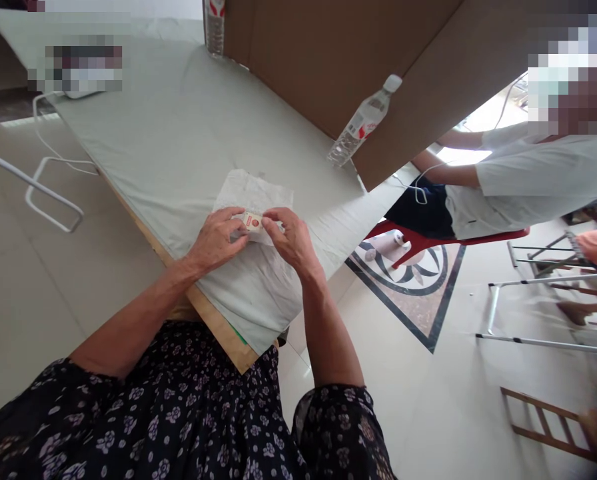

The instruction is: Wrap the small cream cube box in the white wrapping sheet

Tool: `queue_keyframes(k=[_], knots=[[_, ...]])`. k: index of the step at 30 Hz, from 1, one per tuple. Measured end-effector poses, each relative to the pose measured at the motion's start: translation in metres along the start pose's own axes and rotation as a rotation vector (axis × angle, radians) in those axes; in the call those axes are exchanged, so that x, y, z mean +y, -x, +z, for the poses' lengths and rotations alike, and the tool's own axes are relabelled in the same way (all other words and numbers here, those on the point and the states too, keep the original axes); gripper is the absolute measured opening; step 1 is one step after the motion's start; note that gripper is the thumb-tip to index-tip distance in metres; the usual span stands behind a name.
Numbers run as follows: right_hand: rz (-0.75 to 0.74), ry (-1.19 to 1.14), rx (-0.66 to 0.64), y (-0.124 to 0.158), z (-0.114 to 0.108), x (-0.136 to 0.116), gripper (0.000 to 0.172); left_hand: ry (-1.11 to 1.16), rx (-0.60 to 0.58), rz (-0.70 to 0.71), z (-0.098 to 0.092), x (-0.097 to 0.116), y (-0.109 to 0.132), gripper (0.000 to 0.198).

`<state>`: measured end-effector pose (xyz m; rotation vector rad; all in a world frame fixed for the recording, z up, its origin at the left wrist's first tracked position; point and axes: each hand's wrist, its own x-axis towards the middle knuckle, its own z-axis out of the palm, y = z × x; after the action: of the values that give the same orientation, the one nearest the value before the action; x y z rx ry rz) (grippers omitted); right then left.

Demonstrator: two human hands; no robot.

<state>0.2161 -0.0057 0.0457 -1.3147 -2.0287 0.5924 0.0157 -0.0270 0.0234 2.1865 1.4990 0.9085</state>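
Observation:
A small whitish box [253, 222] with red print lies between my hands, close to the near corner of the table. My left hand [220, 235] curls its fingers and thumb about the left end of the box. From the other side, the thumb and fingertips of my right hand [289, 235] press on its right end. Under and behind the box spreads a crinkled translucent wrapping sheet [248, 189], which looks like bubble wrap. My hands cover part of the sheet and both ends of the box.
A pale cloth [163, 133] covers the table, its wooden edge [223, 333] bare near me. A clear water bottle [363, 123] stands by a large cardboard panel [318, 67]; another bottle [215, 30] is farther back. At the right, a person in a white shirt [538, 180] sits on a red chair.

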Motion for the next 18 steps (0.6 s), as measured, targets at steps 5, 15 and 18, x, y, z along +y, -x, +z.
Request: queue_keyframes(k=[5,15,18], knots=[[-0.026,-0.008,-0.243,-0.022,0.002,-0.002,0.025,0.116,0.022,-0.037,-0.001,0.0,0.0,0.014],[0.03,-0.218,-0.169,0.006,-0.003,0.015,0.049,0.321,0.008,-0.107,-0.001,-0.003,-0.007,0.018],[0.013,-0.237,-0.1,0.009,0.001,0.025,0.036,0.366,-0.012,-0.12,-0.005,-0.003,-0.01,0.019]])
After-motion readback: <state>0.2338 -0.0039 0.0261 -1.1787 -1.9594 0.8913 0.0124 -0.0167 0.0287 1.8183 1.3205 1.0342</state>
